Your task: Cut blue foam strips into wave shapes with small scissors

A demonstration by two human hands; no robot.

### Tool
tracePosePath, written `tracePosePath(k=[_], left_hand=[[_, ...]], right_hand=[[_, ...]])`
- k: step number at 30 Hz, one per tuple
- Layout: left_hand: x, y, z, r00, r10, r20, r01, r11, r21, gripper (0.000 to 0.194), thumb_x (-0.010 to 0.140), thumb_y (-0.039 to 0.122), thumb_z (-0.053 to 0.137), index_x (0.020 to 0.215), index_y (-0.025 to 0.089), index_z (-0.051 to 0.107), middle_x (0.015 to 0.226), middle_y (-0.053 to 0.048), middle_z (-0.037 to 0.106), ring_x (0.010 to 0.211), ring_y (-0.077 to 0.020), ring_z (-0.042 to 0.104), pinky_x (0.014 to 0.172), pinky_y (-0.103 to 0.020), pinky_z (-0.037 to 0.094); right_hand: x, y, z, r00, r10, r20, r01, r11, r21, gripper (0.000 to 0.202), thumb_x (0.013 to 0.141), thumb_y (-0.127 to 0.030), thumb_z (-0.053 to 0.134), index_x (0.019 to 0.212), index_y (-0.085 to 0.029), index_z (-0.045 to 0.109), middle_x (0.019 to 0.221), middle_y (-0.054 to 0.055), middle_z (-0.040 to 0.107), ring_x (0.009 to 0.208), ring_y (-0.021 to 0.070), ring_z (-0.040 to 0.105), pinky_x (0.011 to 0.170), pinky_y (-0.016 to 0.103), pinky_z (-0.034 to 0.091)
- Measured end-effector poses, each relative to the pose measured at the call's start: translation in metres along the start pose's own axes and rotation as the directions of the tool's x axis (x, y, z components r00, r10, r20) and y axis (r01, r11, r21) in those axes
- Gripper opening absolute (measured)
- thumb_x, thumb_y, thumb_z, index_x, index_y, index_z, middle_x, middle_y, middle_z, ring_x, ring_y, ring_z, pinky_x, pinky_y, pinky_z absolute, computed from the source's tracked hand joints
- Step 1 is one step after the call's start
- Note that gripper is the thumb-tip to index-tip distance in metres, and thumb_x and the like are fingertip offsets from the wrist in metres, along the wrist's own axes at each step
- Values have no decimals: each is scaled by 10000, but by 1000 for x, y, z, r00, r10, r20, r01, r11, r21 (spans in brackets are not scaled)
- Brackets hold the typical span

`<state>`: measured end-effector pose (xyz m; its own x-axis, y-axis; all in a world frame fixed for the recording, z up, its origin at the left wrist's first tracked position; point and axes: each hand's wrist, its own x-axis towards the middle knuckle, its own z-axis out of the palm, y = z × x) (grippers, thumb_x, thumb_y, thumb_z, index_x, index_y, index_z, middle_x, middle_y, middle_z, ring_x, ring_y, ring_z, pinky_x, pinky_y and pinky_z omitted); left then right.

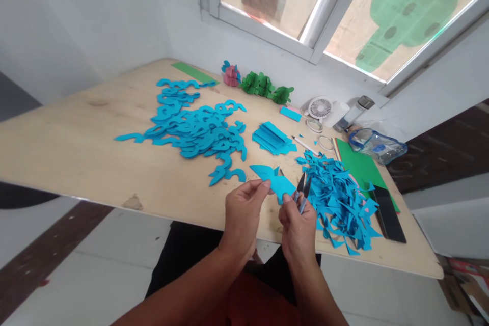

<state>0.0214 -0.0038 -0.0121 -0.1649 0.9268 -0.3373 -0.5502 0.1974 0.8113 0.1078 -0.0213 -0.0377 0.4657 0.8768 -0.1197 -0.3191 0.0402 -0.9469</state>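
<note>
Between my hands, above the front edge of the table, is a partly cut blue paper piece (281, 186). My left hand (244, 211) pinches its left part between thumb and fingers. The paper's lower right end is pinched by my right hand (298, 221), which also holds a pair of scissors (304, 186) with the blades pointing up and away. A heap of blue paper scraps (338, 196) lies just right of the scissors. Beyond the hands sits a stack of blue paper rectangles (272, 138). Curved blue cutouts (198, 130) are piled to the left.
Along the back of the wooden table (76, 147) stand a pink paper figure (231, 75), green paper shapes (263, 84), a small fan (320, 108) and a bottle (353, 113). A clear pouch (379, 146), green sheets (359, 165) and a dark phone (388, 214) are at the right.
</note>
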Motion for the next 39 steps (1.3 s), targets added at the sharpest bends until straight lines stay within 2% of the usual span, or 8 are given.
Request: tracePosePath(k=[7, 12, 19, 39], left_hand=[[-2, 1, 1, 999, -34, -8, 34, 999, -30, 139, 626, 263, 756, 614, 159, 666, 624, 2, 646, 608, -134, 565, 618, -257, 456], [-3, 4, 2, 1000, -1, 0, 1, 999, -43, 117, 620, 244, 753, 584, 165, 674, 581, 8, 630, 604, -139, 575, 633, -262, 475], [-5, 7, 3, 999, -9, 33, 12, 997, -78, 124, 636, 224, 744, 548, 176, 672, 531, 23, 619, 558, -113, 546, 664, -254, 483], [-6, 4, 1, 999, -34, 42, 39, 993, -114, 128, 614, 262, 772, 594, 169, 687, 590, 14, 644, 625, -136, 605, 707, -273, 490]], right_hand=[[0, 0, -2, 1000, -17, -5, 17, 998, -59, 485, 675, -396, 769, 656, -234, 312, 545, -124, 243, 450, 53, 181, 405, 204, 161], [-1, -2, -1, 1000, -3, -21, 2, 999, -39, 494, 660, -388, 782, 667, -233, 313, 572, -121, 241, 464, 51, 174, 414, 200, 164], [-2, -4, -1, 1000, 17, -25, -17, 1000, -1, 498, 645, -376, 800, 666, -230, 325, 575, -123, 235, 462, 51, 169, 416, 197, 160], [-4, -7, -4, 1000, -21, 14, 22, 998, -64, 503, 678, -412, 786, 676, -233, 317, 577, -117, 231, 463, 53, 174, 418, 211, 167]])
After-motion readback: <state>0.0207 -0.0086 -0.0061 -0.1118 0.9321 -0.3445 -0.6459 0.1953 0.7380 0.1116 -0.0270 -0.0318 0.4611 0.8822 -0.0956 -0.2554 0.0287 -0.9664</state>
